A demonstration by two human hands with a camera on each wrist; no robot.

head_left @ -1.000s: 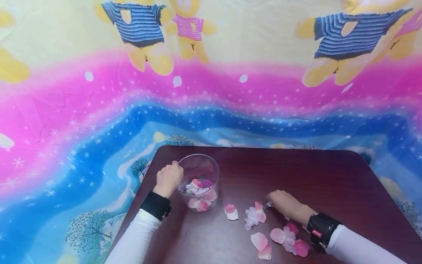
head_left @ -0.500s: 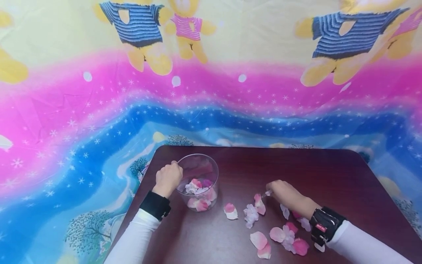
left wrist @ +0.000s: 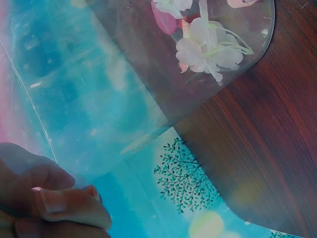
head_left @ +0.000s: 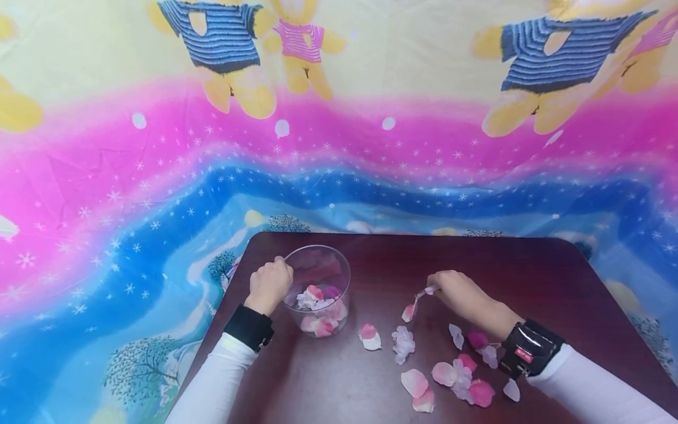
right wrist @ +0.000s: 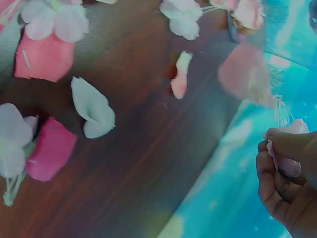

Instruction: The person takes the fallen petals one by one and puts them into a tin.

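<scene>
Pinched between the fingertips of the right hand (head_left: 461, 294) is a small blossom with a pink petal (head_left: 409, 312) dangling from it, and the hand now hangs clear above the dark wooden table (head_left: 529, 277) — a second ago it lay low among the scattered pieces with the same bit barely off the wood, so the lift is done and the carry toward the clear cup (head_left: 318, 291) appears under way. Nearest the viewer, right of the cup and along the table's front edge, lie loose petals (head_left: 415, 383) in pale and deep pink mixed with a white flower cluster (head_left: 404, 343); two more pale petals that the hand covered earlier now show beside the black wrist strap. A single pink-and-white petal (head_left: 369, 337) rests just right of the cup's foot. The left hand (head_left: 270, 285) has not shifted: its curled fingers grip the cup's left rim and steady it, as the left wrist view confirms with thumb and finger (left wrist: 69, 203) against the transparent wall. Inside the cup a shallow heap of petals and white blossoms covers the bottom. Beyond the cup and the table's far edge hangs a bright printed cloth (head_left: 339, 147) with bears, stars and trees.
</scene>
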